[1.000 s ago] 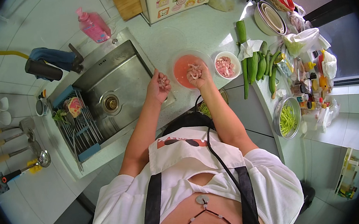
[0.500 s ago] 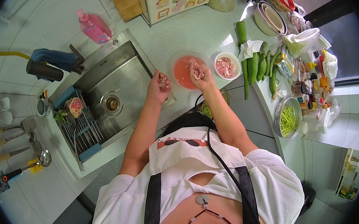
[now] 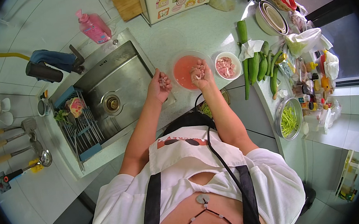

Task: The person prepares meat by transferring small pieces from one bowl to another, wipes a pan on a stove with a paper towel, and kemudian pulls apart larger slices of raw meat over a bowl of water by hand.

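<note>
Pinkish-red liquid fills a clear round bowl [image 3: 181,74] on the counter by the sink. Over the right side of this bowl, my right hand [image 3: 202,76] is closed round pieces of raw meat [image 3: 198,69], which show between the fingers. My left hand [image 3: 160,86] is curled palm up between the sink edge and the bowl, with more pale raw meat in its fingers. Just right of my right hand stands a white bowl [image 3: 239,68] holding cut pieces of raw meat.
The steel sink [image 3: 130,73] with a dish rack [image 3: 81,121] is at the left. Cucumbers [image 3: 253,67] lie right of the white bowl. A metal bowl [image 3: 278,124] of green strips is at the right. A pink pump bottle [image 3: 93,28] stands behind the sink.
My right hand has closed from an open, cupped palm into a tighter grip on the meat. The left hand stays in nearly the same place.
</note>
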`<state>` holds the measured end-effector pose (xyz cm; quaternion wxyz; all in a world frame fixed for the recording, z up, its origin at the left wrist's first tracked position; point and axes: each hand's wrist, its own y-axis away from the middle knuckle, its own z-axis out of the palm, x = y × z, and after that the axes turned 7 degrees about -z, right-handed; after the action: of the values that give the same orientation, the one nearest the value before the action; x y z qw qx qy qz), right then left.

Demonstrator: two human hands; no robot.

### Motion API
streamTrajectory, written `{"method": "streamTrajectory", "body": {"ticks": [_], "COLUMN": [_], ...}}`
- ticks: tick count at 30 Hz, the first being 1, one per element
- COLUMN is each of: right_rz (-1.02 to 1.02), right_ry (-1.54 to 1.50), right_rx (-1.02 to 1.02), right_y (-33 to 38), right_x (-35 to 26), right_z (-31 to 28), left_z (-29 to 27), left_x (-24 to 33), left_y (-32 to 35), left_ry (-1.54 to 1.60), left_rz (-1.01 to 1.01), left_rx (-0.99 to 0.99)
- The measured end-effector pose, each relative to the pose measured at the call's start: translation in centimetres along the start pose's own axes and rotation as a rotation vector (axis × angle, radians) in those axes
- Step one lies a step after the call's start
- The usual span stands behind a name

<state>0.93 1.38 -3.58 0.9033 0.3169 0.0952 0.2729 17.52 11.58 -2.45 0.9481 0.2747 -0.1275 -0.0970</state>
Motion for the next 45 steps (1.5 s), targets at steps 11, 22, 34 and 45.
{"method": "streamTrajectory", "body": {"ticks": [11, 22, 34, 45], "right_rz": [-0.073, -0.062, 0.37, 0.077], "right_ry": [0.303, 0.35, -0.123, 0.112], "right_rx": [-0.008, 0.019, -0.278, -0.106], "right_y": [0.5, -0.3, -0.9, -0.1], "right_x": [1.2, 1.1, -0.4, 0.6], "right_z": [1.1, 1.2, -0.3, 0.6], "left_z": [-0.3, -0.5, -0.3, -0.4], "left_x": [-0.1, -0.1, -0.3, -0.4], "left_y": [-0.1, 0.1, 0.2, 0.3], "left_ry": [-0.001, 0.004, 0.011, -0.004], "left_rz": [0.003, 0.01, 0.007, -0.003], "left_rx": [-0.023, -0.024, 0.024, 0.003]}}
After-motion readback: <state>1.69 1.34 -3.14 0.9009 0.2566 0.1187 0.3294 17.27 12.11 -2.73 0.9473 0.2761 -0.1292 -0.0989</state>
